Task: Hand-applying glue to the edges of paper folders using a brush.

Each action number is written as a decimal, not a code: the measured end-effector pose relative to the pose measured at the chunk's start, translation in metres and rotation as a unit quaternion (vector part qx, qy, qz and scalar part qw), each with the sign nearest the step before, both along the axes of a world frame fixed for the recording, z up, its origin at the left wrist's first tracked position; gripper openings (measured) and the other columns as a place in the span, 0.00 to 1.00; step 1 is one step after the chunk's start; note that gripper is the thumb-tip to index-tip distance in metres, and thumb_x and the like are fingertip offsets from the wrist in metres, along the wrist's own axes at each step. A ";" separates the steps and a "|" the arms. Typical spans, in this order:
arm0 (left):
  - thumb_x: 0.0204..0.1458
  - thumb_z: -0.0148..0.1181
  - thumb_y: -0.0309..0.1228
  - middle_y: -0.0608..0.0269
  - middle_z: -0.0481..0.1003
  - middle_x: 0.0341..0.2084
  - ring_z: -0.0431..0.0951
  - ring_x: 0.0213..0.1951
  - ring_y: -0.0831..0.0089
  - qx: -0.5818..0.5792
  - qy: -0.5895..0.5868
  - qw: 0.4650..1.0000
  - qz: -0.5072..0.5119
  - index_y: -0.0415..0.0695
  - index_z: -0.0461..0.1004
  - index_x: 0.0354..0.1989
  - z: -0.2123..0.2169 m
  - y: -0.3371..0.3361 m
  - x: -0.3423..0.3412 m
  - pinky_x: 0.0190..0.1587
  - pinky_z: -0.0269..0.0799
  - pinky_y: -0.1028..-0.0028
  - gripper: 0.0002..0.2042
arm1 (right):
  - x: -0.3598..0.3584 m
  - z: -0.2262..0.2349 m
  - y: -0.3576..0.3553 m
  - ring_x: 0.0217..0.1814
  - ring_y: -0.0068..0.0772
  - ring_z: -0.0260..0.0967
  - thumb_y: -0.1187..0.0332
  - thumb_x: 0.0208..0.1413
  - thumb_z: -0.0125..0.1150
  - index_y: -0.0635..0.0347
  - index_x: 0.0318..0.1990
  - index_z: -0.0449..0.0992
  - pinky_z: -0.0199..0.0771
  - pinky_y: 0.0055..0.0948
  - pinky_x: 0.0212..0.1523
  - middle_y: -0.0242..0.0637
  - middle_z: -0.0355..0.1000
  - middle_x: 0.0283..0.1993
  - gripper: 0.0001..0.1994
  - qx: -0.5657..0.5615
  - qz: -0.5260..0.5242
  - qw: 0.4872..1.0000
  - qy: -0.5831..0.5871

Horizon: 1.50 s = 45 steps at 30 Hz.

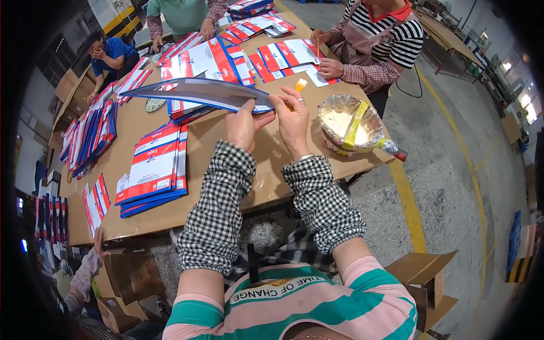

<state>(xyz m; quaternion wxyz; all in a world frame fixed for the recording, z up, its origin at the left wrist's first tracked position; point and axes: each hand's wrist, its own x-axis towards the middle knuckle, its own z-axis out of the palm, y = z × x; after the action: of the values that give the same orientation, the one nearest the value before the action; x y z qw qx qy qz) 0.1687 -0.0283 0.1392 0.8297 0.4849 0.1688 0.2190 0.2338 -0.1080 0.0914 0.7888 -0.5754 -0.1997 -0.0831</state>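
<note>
My left hand (242,126) grips the lower edge of a bent cardboard sleeve (192,92), thumb on its greyish inner face. The sleeve is raised off the table, its long side stretching to the left. My right hand (292,120) is closed on a small glue brush (300,88) with a yellow handle and pale bristles pointing up. Fingertips of that same hand touch the sleeve's right end. Close by on the right stands a plastic-lined bowl (340,122) of whitish paste, with yellow tape across its top.
Printed red, white and blue sleeves lie in a stack (152,170) at the near left and a leaning pile (90,136) beyond it. Co-workers sit or stand around the brown table (226,181), one at the far right (374,45) handling sleeves. An opened carton (422,272) sits at lower right.
</note>
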 end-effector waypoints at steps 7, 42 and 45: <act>0.58 0.40 0.29 0.41 0.69 0.39 0.77 0.36 0.54 -0.002 0.004 1.000 0.031 0.28 0.54 0.51 -0.012 -0.011 -0.009 0.37 0.79 0.66 0.17 | 0.001 -0.009 0.007 0.42 0.26 0.66 0.68 0.49 0.62 0.69 0.31 0.76 0.67 0.22 0.40 0.41 0.65 0.48 0.10 0.028 -0.035 0.999 0.025; 0.42 0.46 0.18 0.38 0.69 0.40 0.68 0.46 0.45 0.413 0.114 0.860 0.276 0.32 0.59 0.49 -0.053 0.012 -0.101 0.48 0.62 0.61 0.21 | -0.084 -0.044 0.022 0.62 0.48 0.51 0.71 0.45 0.59 0.69 0.56 0.56 0.52 0.37 0.60 0.53 0.55 0.58 0.29 -0.227 -0.122 0.963 -0.076; 0.42 0.44 0.17 0.37 0.68 0.43 0.67 0.49 0.45 0.397 0.160 0.869 0.249 0.32 0.57 0.52 -0.065 0.029 -0.111 0.51 0.61 0.63 0.23 | -0.085 -0.052 0.024 0.66 0.51 0.43 0.69 0.43 0.61 0.69 0.60 0.50 0.45 0.39 0.63 0.56 0.48 0.61 0.36 -0.244 -0.113 0.963 -0.021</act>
<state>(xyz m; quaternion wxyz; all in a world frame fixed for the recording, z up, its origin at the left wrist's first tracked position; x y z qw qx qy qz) 0.0573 0.0003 0.0738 0.4465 0.7437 0.3129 0.3868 0.1484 -0.0842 0.0396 0.6056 -0.7671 -0.1644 -0.1330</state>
